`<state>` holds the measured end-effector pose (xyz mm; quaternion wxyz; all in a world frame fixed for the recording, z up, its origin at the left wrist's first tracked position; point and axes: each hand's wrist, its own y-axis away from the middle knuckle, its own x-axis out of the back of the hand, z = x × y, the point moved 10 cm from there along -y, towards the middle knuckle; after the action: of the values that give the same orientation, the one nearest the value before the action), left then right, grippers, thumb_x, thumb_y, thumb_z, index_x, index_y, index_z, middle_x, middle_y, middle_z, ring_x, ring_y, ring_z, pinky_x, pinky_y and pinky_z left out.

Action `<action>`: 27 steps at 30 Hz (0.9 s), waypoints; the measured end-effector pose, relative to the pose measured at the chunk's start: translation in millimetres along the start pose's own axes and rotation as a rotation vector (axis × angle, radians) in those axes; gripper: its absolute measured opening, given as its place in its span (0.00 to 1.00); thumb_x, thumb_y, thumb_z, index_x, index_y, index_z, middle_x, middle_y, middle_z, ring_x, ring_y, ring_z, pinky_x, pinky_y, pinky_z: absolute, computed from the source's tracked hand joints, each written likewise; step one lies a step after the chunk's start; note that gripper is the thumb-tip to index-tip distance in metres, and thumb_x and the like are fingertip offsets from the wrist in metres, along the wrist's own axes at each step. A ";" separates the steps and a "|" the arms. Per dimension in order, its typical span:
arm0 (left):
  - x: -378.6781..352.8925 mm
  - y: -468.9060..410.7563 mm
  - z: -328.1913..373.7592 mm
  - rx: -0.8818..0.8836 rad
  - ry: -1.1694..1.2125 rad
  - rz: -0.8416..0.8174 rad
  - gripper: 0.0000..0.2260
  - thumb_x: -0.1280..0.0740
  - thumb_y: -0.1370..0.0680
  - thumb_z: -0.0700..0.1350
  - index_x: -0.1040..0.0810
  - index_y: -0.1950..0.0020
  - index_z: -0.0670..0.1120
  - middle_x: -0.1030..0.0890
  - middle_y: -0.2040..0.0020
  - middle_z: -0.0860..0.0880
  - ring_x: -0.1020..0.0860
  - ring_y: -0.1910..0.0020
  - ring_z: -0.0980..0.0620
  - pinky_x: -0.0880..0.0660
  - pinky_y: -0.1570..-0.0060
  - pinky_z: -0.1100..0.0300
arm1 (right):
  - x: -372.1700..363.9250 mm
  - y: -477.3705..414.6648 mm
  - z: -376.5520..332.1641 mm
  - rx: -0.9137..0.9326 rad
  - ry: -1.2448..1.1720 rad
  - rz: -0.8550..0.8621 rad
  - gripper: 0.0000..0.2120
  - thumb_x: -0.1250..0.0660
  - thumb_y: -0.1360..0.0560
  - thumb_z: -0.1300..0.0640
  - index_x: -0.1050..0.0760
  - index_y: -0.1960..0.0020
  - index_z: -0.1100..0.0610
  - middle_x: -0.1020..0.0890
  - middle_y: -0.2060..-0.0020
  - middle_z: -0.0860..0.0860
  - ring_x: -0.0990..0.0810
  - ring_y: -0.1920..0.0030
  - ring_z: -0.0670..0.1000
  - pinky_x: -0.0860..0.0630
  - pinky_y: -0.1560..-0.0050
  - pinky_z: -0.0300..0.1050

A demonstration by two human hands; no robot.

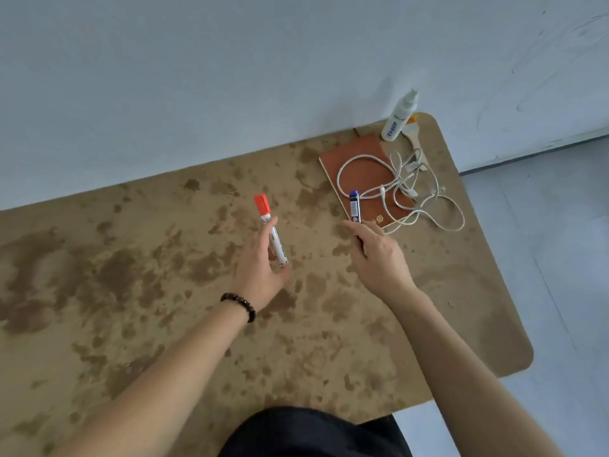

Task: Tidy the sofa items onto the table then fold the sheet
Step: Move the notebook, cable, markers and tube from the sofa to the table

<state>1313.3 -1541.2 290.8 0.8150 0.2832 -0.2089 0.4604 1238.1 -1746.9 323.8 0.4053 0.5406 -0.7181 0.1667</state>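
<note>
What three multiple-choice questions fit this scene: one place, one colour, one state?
1. The cable lies: A on the floor; B partly on the notebook; C on a chair.
2. The left hand holds a marker; its cap is: A red; B green; C black.
3. The right hand: A lies flat; B grips a pen; C makes an empty fist.
B: loops cross the brown cover. A: it shows orange-red. B: fingers curl round the blue-capped barrel.

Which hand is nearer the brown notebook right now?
Right. The right hand, holding a blue-capped pen, sits at the near corner of the notebook; the left hand, holding a red-capped marker, is farther left.
</note>
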 end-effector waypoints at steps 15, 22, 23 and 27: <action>-79.9 -126.1 9.4 0.071 -0.104 -0.110 0.44 0.26 0.31 0.39 0.47 0.22 0.53 0.40 0.30 0.47 0.21 0.51 0.46 0.22 0.46 0.51 | -22.1 -91.8 35.6 0.177 0.239 -0.069 0.24 0.31 0.27 0.50 0.27 0.32 0.53 0.29 0.30 0.55 0.33 0.30 0.59 0.31 0.36 0.57; -83.1 -151.2 19.4 -0.007 -0.145 -0.061 0.42 0.23 0.32 0.46 0.41 0.23 0.48 0.38 0.31 0.47 0.22 0.48 0.47 0.24 0.44 0.52 | -44.6 -82.2 77.9 0.242 0.492 -0.330 0.41 0.31 0.27 0.38 0.45 0.21 0.50 0.51 0.20 0.54 0.54 0.22 0.61 0.46 0.25 0.60; -83.0 -154.6 20.4 -0.009 -0.165 -0.061 0.42 0.22 0.32 0.47 0.41 0.23 0.48 0.38 0.31 0.47 0.22 0.48 0.47 0.23 0.45 0.51 | -46.3 -85.3 78.3 0.243 0.506 -0.339 0.42 0.32 0.28 0.38 0.46 0.21 0.49 0.52 0.20 0.54 0.54 0.22 0.61 0.46 0.26 0.60; -80.0 -165.9 21.7 0.001 -0.222 -0.065 0.44 0.22 0.32 0.50 0.42 0.23 0.51 0.38 0.33 0.46 0.23 0.47 0.47 0.24 0.43 0.53 | -49.0 -98.4 75.7 0.237 0.509 -0.317 0.43 0.34 0.27 0.35 0.48 0.20 0.49 0.53 0.20 0.54 0.53 0.22 0.61 0.47 0.26 0.60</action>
<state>1416.6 -1674.9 214.4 0.8010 0.3397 -0.2885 0.3997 1301.6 -1802.2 220.3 0.5271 0.6300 -0.4761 0.3140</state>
